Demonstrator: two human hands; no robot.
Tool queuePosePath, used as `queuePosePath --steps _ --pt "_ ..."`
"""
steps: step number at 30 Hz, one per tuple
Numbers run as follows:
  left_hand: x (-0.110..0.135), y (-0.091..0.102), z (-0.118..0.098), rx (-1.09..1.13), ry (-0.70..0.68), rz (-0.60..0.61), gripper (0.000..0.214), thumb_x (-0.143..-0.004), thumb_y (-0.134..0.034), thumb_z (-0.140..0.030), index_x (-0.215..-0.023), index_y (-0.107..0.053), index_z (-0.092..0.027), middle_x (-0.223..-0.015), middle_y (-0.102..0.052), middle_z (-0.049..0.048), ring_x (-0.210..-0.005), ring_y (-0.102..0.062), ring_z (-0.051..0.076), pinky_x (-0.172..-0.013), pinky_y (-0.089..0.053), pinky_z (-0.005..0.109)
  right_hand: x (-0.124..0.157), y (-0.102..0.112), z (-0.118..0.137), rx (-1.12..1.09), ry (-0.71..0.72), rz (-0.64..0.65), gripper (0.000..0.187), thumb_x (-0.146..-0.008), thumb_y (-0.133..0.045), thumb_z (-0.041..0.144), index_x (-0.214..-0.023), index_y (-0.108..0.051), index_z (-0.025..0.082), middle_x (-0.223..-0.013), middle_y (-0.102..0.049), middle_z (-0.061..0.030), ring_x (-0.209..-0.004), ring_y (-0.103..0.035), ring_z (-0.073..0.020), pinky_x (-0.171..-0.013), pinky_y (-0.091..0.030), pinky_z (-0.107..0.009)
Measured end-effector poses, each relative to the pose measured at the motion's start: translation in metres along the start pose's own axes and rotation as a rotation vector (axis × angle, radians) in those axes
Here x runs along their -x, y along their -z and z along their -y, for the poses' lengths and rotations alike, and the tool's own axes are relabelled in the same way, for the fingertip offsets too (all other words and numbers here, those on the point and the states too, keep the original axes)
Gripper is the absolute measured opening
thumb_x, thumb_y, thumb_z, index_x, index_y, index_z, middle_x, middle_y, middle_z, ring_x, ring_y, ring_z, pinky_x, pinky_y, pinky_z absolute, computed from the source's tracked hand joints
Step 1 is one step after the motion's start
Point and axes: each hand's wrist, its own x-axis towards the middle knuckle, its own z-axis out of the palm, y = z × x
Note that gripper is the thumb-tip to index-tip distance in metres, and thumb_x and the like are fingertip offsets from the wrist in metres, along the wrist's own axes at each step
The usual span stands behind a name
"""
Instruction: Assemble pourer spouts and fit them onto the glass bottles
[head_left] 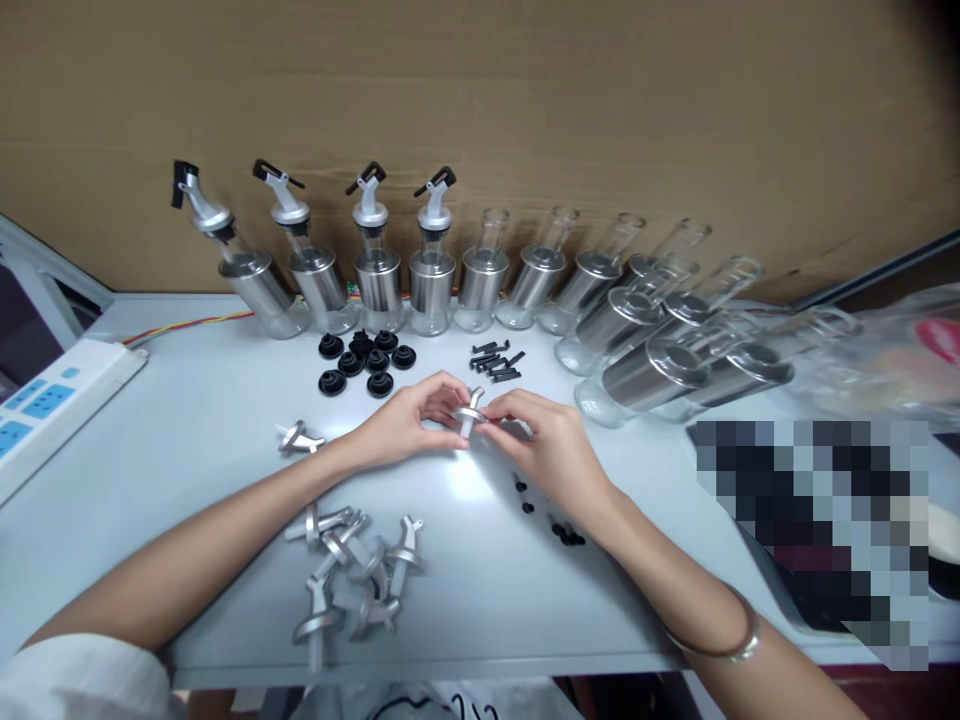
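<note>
One camera only, worn on the head: it looks forward and steeply down across the table [187, 430], close enough that both forearms [225, 540] run in from six o'clock. The spout [471, 410] pinched between left hand [409, 420] and right hand [555, 450] sits just below centre. Bottles [431, 280] and cardboard [525, 100] fill twelve o'clock; the wide lens bows the edges.

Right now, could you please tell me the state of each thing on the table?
Silver metal pourer spout: held between left hand and right hand.
Four capped steel-sleeved glass bottles: pourers fitted.
Other steel-sleeved glass bottles: open, no pourers.
Black rubber stoppers: loose, clustered.
Small black levers: loose, piled.
Spare silver spouts: loose, heaped.
</note>
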Motion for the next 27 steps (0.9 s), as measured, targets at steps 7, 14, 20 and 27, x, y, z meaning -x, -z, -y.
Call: queuePosePath --steps 7,14,20,27 --pt "-0.001 0.0 -0.006 -0.051 -0.007 0.015 0.032 -0.073 -0.074 -0.02 -0.101 -0.059 -0.018 -0.103 -0.062 0.0037 -0.091 -0.062 0.015 -0.087 -0.047 0.03 -0.002 0.001 -0.004 0.065 0.013 0.039 0.005 -0.084 -0.063 0.017 -0.084 -0.068 0.019 -0.082 -0.071 -0.0051 -0.075 -0.066 -0.018 -0.067 -0.049 -0.028" --pt "-0.002 0.001 -0.007 -0.082 0.048 0.043 0.028 -0.074 -0.069 -0.015 -0.101 -0.062 -0.016 -0.1 -0.065 0.0043 -0.089 -0.062 0.014 -0.088 -0.048 0.032 -0.01 0.045 -0.006 -0.07 0.007 0.448 0.014 -0.088 -0.058 0.018 -0.086 -0.071 0.021 -0.079 -0.072 -0.001 -0.07 -0.066 -0.0142 -0.068 -0.05 -0.026" --pt "-0.003 0.004 -0.001 -0.065 0.06 0.067 0.025 -0.077 -0.067 -0.016 -0.102 -0.063 -0.017 -0.098 -0.066 0.0041 -0.09 -0.063 0.014 -0.089 -0.047 0.033 -0.006 0.059 -0.014 -0.082 -0.028 0.704 0.019 -0.081 -0.066 0.013 -0.095 -0.075 0.024 -0.093 -0.072 -0.003 -0.087 -0.068 -0.0176 -0.08 -0.053 -0.029" --pt "-0.004 0.003 0.002 -0.041 -0.002 0.04 0.02 -0.078 -0.066 -0.012 -0.097 -0.061 -0.016 -0.111 -0.06 0.0059 -0.092 -0.063 0.013 -0.089 -0.048 0.031 -0.006 0.053 -0.011 -0.029 -0.067 0.776 0.021 -0.076 -0.072 0.013 -0.095 -0.075 0.021 -0.094 -0.071 -0.0042 -0.083 -0.066 -0.017 -0.078 -0.051 -0.028"
